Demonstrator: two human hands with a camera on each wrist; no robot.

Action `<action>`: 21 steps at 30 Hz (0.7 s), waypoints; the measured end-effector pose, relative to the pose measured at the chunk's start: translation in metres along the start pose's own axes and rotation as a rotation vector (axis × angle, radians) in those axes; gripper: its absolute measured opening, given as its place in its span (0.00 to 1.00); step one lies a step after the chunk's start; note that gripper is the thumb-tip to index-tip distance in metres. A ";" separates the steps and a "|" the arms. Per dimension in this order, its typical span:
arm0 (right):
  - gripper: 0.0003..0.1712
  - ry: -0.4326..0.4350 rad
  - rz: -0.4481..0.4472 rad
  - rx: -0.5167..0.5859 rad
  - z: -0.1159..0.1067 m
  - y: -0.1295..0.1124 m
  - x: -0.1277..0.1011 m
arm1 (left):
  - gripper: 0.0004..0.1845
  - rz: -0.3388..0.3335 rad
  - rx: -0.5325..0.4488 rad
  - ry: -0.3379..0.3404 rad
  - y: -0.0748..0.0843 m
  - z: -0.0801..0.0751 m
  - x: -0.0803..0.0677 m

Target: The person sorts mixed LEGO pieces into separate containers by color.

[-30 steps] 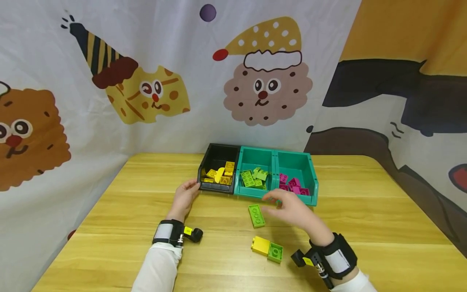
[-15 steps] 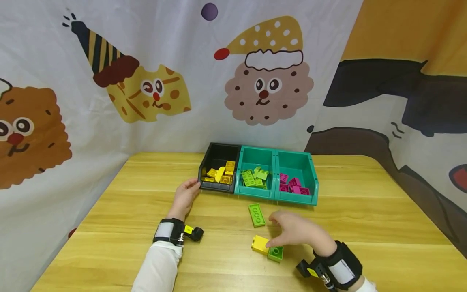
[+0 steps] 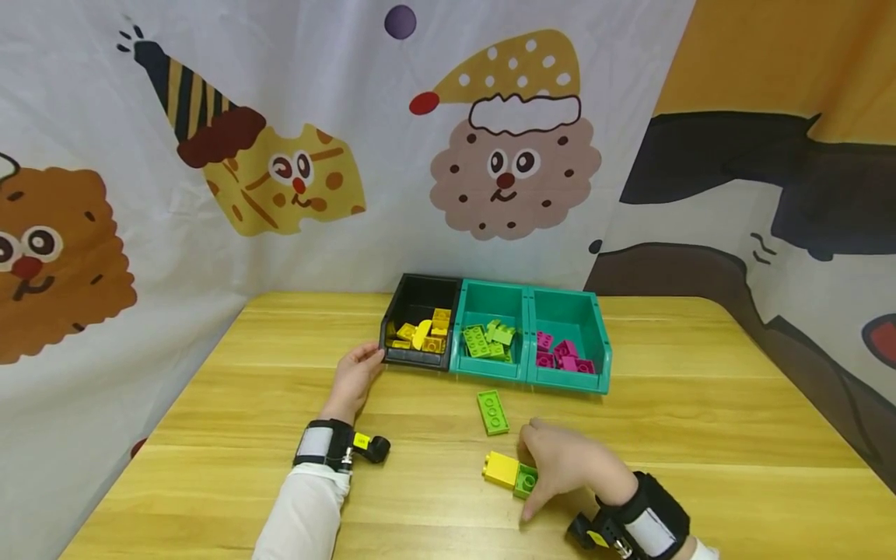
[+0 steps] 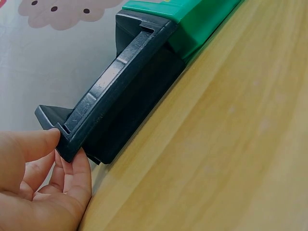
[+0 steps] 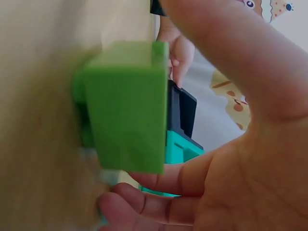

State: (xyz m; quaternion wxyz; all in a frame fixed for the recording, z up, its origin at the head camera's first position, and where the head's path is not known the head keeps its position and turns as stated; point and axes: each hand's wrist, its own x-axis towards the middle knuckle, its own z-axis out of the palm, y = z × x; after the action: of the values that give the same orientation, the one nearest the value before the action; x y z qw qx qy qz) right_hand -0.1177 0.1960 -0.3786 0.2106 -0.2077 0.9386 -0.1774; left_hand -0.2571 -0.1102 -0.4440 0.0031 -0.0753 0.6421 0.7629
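A small green brick [image 3: 524, 482] lies on the wooden table [image 3: 700, 435], touching a yellow brick [image 3: 500, 469] on its left. My right hand [image 3: 532, 471] pinches the green brick between thumb and fingers; the right wrist view shows that brick [image 5: 127, 106] close up against my right hand [image 5: 231, 144]. My left hand [image 3: 353, 377] holds the front left corner of the black bin [image 3: 417, 357]. In the left wrist view, the thumb of my left hand [image 4: 38, 192] lies on the black bin's [image 4: 125, 96] lip and the fingers lie beneath it.
A long green brick [image 3: 493, 411] lies flat between my right hand and the bins. The black bin holds yellow bricks, the middle teal bin [image 3: 486, 368] green ones, the right teal bin [image 3: 568, 380] pink ones. A printed cloth backdrop [image 3: 448, 155] hangs behind the table.
My right hand has come back from the teal bins toward me and closed on the small green brick. The left hand has stayed on the black bin.
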 end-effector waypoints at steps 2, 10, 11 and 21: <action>0.39 -0.014 -0.008 0.013 0.001 0.000 0.000 | 0.19 -0.001 0.003 0.000 0.000 0.000 0.000; 0.28 -0.028 0.030 0.047 0.005 0.002 0.004 | 0.19 -0.004 0.002 -0.001 0.000 0.000 -0.001; 0.27 -0.022 0.031 0.048 0.005 0.002 0.004 | 0.19 -0.004 0.004 -0.001 0.000 0.000 -0.001; 0.19 0.060 -0.018 0.046 0.000 0.004 0.001 | 0.19 0.005 -0.008 -0.008 0.000 -0.001 -0.001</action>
State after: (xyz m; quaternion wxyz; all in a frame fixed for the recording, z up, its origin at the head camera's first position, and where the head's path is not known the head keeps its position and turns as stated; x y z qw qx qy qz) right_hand -0.1198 0.1988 -0.3804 0.1853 -0.2056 0.9383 -0.2071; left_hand -0.2558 -0.1113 -0.4440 0.0036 -0.0709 0.6391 0.7659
